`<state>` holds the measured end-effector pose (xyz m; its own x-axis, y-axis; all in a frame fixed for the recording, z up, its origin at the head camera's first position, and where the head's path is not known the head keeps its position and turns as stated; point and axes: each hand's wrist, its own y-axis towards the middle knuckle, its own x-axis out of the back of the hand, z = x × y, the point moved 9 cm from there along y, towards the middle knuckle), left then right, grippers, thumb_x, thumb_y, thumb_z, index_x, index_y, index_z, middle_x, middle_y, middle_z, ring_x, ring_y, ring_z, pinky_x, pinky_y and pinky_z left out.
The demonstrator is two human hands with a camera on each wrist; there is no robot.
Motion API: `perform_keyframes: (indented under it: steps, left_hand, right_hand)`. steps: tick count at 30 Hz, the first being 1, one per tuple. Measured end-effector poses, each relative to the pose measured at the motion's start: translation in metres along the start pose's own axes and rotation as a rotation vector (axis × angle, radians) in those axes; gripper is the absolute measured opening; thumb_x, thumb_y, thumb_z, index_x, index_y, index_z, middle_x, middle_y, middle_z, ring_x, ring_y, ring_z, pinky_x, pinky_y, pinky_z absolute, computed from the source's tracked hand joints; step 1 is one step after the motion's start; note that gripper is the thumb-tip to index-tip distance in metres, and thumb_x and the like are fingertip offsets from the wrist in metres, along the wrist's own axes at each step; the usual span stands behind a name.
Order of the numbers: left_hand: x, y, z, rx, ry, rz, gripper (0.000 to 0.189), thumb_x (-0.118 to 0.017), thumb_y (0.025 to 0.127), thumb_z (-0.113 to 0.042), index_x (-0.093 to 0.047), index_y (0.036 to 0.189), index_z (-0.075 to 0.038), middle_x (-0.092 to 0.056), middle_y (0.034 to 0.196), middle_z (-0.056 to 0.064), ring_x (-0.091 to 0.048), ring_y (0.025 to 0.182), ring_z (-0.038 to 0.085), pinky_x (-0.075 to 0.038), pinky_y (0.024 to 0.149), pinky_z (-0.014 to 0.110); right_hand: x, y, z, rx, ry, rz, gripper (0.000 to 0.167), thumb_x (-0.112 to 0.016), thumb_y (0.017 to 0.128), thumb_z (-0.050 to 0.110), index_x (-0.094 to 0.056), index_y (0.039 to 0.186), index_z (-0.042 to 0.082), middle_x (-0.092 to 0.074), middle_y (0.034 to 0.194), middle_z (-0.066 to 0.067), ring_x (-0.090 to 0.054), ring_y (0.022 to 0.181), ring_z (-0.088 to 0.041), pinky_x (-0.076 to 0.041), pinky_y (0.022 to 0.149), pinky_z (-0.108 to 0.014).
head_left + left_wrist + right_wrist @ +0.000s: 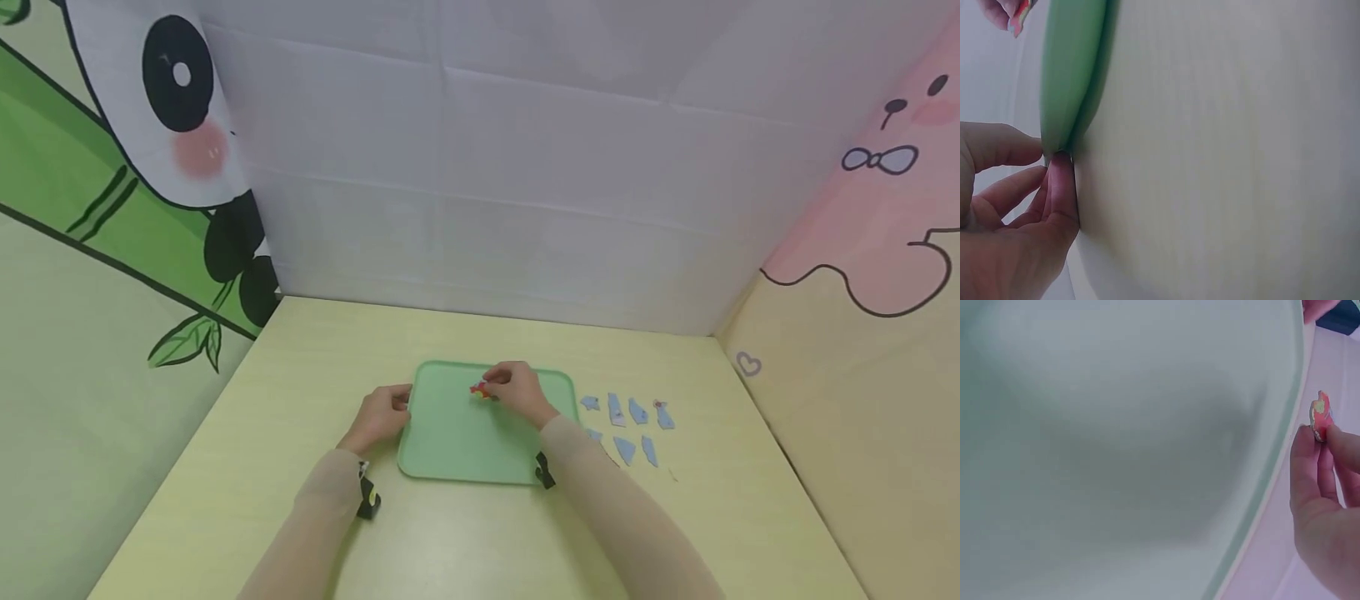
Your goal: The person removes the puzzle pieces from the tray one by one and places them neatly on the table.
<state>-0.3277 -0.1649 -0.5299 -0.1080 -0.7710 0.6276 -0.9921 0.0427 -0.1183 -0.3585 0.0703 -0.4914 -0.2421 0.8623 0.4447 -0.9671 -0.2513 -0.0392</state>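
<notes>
A pale green tray [468, 446] with rounded corners and a low rim lies on the table. At its left side, my left hand [380, 417] grips the rim; in the left wrist view the thumb [1013, 147] is on one side of the edge and a finger [1063, 187] on the other. Over the far half of the tray, my right hand [519, 392] pinches a small, irregular red and yellow piece [479, 390] between thumb and fingers. The right wrist view shows this piece [1320, 415] sticking out past the fingertips, with a pale edge.
Several flat blue-grey pieces [616, 410] lie in two loose rows on the pale yellow table [435, 542], right of the tray. The right forearm [600, 475] partly covers the nearest ones. A white backdrop [525, 208] stands behind; printed panels flank both sides.
</notes>
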Motion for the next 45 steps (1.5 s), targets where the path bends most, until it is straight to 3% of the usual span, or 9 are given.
perform_keyframes:
  steps: [9, 19, 24, 37, 45]
  left_hand:
    - [0.0, 0.0, 0.001, 0.003, -0.003, 0.012, 0.057, -0.056, 0.078, 0.003, -0.05, 0.135, 0.004, -0.062, 0.113, 0.014, -0.058, 0.097, 0.024, -0.05, 0.081, 0.037]
    - [0.002, 0.001, 0.001, -0.009, 0.011, 0.018, 0.058, -0.056, 0.076, 0.003, -0.05, 0.134, 0.006, -0.062, 0.111, 0.014, -0.057, 0.095, 0.025, -0.05, 0.08, 0.037]
    - [0.002, 0.0, -0.002, -0.015, 0.022, 0.028, 0.058, -0.055, 0.078, 0.003, -0.049, 0.135, 0.006, -0.062, 0.112, 0.015, -0.057, 0.097, 0.025, -0.05, 0.081, 0.038]
    - [-0.002, 0.0, -0.001, -0.007, 0.019, 0.034, 0.059, -0.055, 0.078, 0.003, -0.047, 0.136, 0.005, -0.061, 0.115, 0.017, -0.057, 0.099, 0.027, -0.05, 0.082, 0.038]
    - [0.001, -0.001, -0.006, -0.03, 0.033, 0.029, 0.058, -0.055, 0.079, 0.003, -0.047, 0.135, 0.008, -0.061, 0.115, 0.018, -0.058, 0.098, 0.026, -0.05, 0.081, 0.038]
  right_hand:
    - [0.049, -0.009, -0.008, -0.03, 0.0, -0.04, 0.013, -0.067, 0.086, 0.003, -0.07, 0.099, 0.0, -0.069, 0.088, -0.008, -0.067, 0.078, -0.023, -0.055, 0.073, -0.041]
    - [0.107, -0.035, -0.031, -0.092, -0.007, -0.067, 0.016, -0.065, 0.087, 0.001, -0.067, 0.102, -0.004, -0.068, 0.095, -0.014, -0.067, 0.083, -0.028, -0.053, 0.078, -0.044]
    - [0.126, -0.049, -0.039, -0.086, -0.048, -0.059, 0.018, -0.065, 0.088, 0.004, -0.066, 0.104, -0.004, -0.067, 0.096, -0.014, -0.066, 0.087, -0.035, -0.054, 0.076, -0.042]
    - [0.17, -0.072, -0.059, -0.141, -0.099, -0.11, 0.019, -0.065, 0.089, 0.007, -0.066, 0.106, -0.001, -0.067, 0.1, -0.014, -0.067, 0.083, -0.027, -0.052, 0.081, -0.046]
    - [0.195, -0.091, -0.08, -0.173, -0.096, -0.132, 0.021, -0.063, 0.09, 0.005, -0.063, 0.107, -0.006, -0.066, 0.101, -0.017, -0.066, 0.086, -0.033, -0.053, 0.08, -0.044]
